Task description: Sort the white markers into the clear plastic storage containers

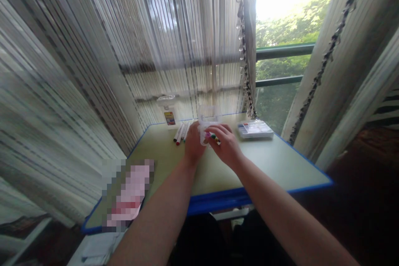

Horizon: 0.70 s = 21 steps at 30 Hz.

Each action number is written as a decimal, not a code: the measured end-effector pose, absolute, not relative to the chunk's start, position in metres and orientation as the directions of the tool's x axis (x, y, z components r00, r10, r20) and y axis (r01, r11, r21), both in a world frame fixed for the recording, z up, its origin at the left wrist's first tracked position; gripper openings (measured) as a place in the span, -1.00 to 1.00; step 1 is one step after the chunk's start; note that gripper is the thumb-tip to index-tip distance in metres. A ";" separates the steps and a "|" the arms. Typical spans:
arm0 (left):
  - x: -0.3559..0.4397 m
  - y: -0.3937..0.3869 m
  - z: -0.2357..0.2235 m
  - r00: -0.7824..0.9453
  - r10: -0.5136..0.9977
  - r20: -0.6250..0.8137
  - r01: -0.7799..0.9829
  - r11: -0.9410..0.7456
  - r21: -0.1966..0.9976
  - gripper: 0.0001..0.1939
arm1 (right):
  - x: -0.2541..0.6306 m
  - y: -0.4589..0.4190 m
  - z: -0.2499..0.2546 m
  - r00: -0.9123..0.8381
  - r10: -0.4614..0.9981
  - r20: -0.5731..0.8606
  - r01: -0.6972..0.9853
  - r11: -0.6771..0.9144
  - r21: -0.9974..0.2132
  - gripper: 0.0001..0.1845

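My left hand (193,143) is wrapped around the side of a clear plastic box (209,112), which stands open over the middle of the table. At the box's near end, my right hand (227,144) has its fingers bent around small coloured marker ends. A pink one (208,135) sits between the fingers and thumb, with a green one (213,136) beside it. The box wall and my fingers partly hide these markers. Left of my left hand, several white markers (181,133) lie side by side on the tabletop, their dark and red caps towards me.
A clear container with a yellow and blue label (170,118) stands at the back left. A flat clear case (255,129) lies at the right. A pixelated pink item (132,191) is at the left edge of the blue-rimmed table (274,172). Curtains hang behind.
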<state>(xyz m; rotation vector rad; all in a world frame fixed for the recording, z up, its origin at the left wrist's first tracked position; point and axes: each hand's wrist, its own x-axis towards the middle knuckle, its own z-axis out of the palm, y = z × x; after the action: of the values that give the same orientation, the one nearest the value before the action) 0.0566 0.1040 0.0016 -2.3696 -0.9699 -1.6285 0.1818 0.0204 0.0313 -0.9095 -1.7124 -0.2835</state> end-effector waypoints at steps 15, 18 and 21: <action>0.057 0.105 0.000 0.255 0.472 0.844 0.570 -0.779 0.263 -0.68 | 0.183 0.020 0.032 -0.060 0.366 0.929 0.638 0.729 -0.246 -0.79; 0.057 0.106 0.000 0.260 0.465 0.847 0.567 -0.783 0.255 -0.72 | 0.182 0.018 0.033 -0.065 0.405 0.912 0.601 0.746 -0.289 -0.80; 0.056 0.106 0.001 0.253 0.459 0.852 0.557 -0.789 0.260 -0.71 | 0.182 0.018 0.034 -0.115 0.434 0.894 0.583 0.758 -0.293 -0.80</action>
<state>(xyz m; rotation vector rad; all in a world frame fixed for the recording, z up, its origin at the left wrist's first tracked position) 0.0560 0.1056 0.0006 -2.4104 -0.9815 -1.5862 0.1822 0.0178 0.0336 -0.8022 -1.7450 -0.1540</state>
